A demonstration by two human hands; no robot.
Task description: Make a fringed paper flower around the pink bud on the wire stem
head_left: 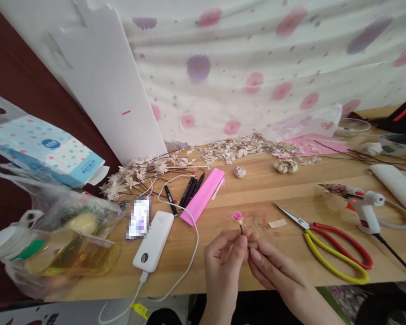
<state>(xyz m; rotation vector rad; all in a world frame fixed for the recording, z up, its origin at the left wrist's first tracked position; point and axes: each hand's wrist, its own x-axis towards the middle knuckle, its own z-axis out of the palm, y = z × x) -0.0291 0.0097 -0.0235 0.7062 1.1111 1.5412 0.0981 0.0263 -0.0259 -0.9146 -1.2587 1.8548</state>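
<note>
Both my hands meet at the table's front edge around a thin dark stem topped by a small pink paper flower. My left hand pinches the stem between thumb and fingers, closed. My right hand presses its fingertips against the same stem from the right, also closed. The flower head stands just above my fingertips, over the wooden table.
Red and yellow scissors lie to the right, a white glue gun beyond them. A pink paper strip, black pens, a white power bank with cable and a phone lie left. Paper petals and flower stems lie farther back. Plastic bag at far left.
</note>
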